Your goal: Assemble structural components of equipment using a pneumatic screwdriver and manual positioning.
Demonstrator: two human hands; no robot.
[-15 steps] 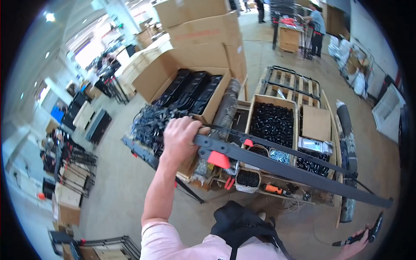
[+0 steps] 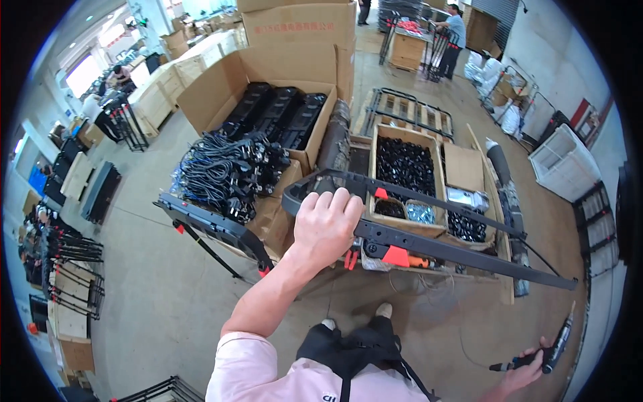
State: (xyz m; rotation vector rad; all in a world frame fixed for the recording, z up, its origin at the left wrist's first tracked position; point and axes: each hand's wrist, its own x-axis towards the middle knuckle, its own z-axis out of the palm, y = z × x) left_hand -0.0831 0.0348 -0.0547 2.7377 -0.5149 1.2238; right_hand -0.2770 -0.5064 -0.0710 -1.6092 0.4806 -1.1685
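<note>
My left hand [image 2: 327, 224] is closed round the bar of a long dark grey metal frame [image 2: 462, 260], near its rounded end. The frame is held up in front of the bench and slants down toward the right. A red corner piece [image 2: 396, 256] sits on its near bar, and a smaller red piece [image 2: 381, 193] on the far bar. Low at the right, my right hand [image 2: 529, 368] grips a black electric screwdriver [image 2: 560, 340] with a corded end. Its bit points up, apart from the frame.
An open carton [image 2: 224, 77] holds black molded parts, with bundled black cables [image 2: 228, 171] before it. Wooden bins of black parts [image 2: 405, 164] and small silver screws [image 2: 420, 213] lie under the frame. A similar dark frame [image 2: 214, 224] stands at the left. A person [image 2: 452, 40] works far behind.
The view has shifted, so the bench and cartons sit further left. My left hand and the frame have swung right relative to the cartons. The screwdriver stays in my right hand, bit now more upright.
</note>
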